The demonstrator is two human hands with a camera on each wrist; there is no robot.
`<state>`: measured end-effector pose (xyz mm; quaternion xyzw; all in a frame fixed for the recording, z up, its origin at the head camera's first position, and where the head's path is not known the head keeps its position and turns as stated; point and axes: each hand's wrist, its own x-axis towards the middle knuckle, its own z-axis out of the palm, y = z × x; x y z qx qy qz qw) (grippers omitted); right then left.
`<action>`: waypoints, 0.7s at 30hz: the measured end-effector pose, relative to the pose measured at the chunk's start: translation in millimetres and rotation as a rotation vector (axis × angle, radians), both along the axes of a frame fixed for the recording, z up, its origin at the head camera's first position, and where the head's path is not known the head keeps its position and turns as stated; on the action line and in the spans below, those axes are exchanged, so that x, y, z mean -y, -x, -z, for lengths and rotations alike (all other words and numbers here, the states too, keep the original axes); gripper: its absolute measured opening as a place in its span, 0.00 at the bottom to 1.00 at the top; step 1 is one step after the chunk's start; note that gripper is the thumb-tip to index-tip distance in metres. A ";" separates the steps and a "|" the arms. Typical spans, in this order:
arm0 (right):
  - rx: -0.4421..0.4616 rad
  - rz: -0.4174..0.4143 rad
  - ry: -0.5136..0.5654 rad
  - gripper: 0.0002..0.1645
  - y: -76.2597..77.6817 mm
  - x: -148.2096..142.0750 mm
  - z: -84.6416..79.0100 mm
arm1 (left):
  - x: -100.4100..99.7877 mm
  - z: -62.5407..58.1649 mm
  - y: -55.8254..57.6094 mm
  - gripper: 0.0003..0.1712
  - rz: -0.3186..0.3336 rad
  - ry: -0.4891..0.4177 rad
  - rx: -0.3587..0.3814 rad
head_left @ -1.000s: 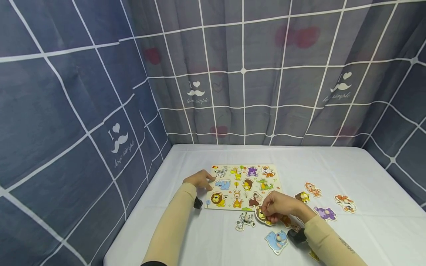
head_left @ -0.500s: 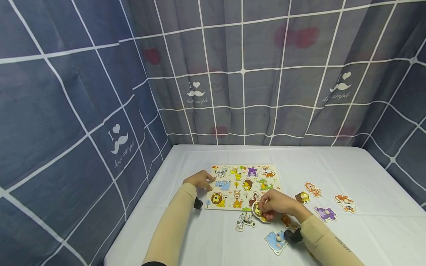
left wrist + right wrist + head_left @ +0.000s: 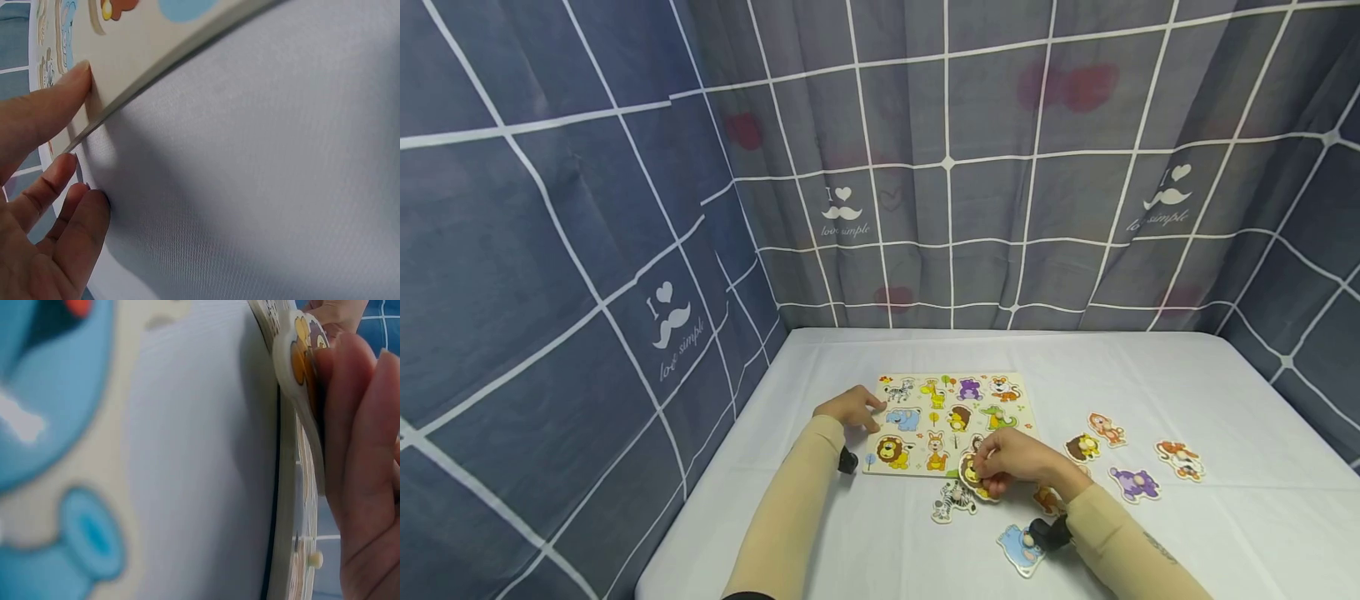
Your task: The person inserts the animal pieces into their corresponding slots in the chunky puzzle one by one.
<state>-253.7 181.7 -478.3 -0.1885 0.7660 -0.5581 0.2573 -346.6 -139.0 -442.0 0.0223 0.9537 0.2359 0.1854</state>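
A flat animal puzzle board (image 3: 917, 474) lies on the white table, with zebra, elephant, lion and other animal pictures. My left hand (image 3: 850, 408) is at its left edge; in the left wrist view the thumb (image 3: 72, 87) rests on its top while the other fingers lie beside the edge. My right hand (image 3: 1015, 458) pinches a lion puzzle piece (image 3: 970, 477), tilted at the board's front edge in the right wrist view. It partly covers the board's bottom right picture. Just in front lies a zebra piece (image 3: 952, 503), close to the lion piece.
A blue elephant piece (image 3: 1017, 550) lies under the right wrist. To the right are a hedgehog piece (image 3: 1082, 447), a monkey piece (image 3: 1107, 429), a purple piece (image 3: 1135, 483) and a tiger piece (image 3: 1180, 460). Grid-patterned curtains (image 3: 917, 200) stand behind and beside the table.
My right hand has moved a little left with the lion piece, from beside the zebra piece to the board's front edge above it. The left hand keeps its place.
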 end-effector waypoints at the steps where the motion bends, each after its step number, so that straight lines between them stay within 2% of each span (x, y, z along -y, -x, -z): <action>1: 0.007 0.000 0.003 0.06 0.6 1.3 0.1 | 0.0 0.4 0.5 0.31 0.000 0.002 -0.001; 12: 0.061 -0.013 0.053 0.07 5.8 13.4 -4.3 | 0.2 4.0 3.6 0.31 -0.001 -0.003 -0.004; 21: -0.029 -0.021 -0.019 0.06 9.5 23.8 -8.7 | 0.2 4.3 1.1 0.31 -0.024 -0.010 -0.006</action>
